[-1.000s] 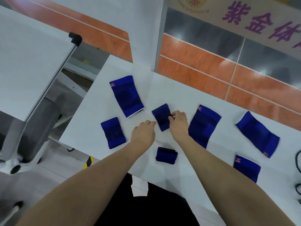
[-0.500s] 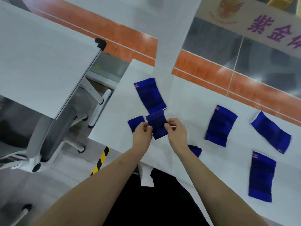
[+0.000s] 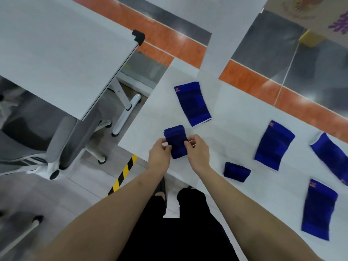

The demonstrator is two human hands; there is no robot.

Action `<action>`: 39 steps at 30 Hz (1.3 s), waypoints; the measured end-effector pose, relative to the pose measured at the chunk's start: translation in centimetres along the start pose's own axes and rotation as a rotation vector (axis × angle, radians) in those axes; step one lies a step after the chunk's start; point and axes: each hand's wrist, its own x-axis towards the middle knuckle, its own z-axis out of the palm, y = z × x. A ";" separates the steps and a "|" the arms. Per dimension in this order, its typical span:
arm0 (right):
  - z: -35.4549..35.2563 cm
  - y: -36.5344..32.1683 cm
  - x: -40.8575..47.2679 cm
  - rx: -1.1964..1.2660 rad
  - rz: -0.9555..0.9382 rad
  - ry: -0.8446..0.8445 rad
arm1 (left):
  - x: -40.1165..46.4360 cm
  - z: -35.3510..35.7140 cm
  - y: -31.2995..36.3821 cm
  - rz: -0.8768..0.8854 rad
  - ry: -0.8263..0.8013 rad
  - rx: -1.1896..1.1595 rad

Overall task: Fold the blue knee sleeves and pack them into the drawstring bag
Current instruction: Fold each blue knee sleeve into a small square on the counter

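A folded blue knee sleeve (image 3: 178, 146) is pinched between my left hand (image 3: 160, 155) and my right hand (image 3: 197, 151), near the left corner of the white table (image 3: 226, 132). Layered blue edges show at its far end, so it seems to rest on another folded sleeve. A further folded sleeve (image 3: 236, 171) lies to the right by the front edge. Several flat sleeves lie spread out: one behind my hands (image 3: 193, 103), one mid-table (image 3: 274, 145), two at the right (image 3: 331, 157) (image 3: 319, 209). No drawstring bag is in view.
A second white table (image 3: 56, 53) stands to the left across a gap. A grey office chair (image 3: 37, 144) sits under it. Yellow-black floor tape (image 3: 123, 175) runs below the table's corner. An orange-striped wall (image 3: 244, 80) lies behind.
Both hands carried the folded sleeve leftwards to where the other folded sleeve lay near the table's left corner. My view has swung left and closer.
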 end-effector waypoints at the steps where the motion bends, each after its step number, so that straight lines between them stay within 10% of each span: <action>1: 0.2 0.0 0.3 -0.015 0.001 0.001 | 0.2 0.1 0.0 -0.003 0.005 0.006; 23: 0.5 2.0 1.8 -0.116 0.031 -0.066 | 2.1 0.8 0.8 -0.141 0.001 -0.134; 39: -4.5 -0.9 2.2 0.314 0.028 -0.144 | 1.3 -1.3 3.1 0.164 -0.203 -0.079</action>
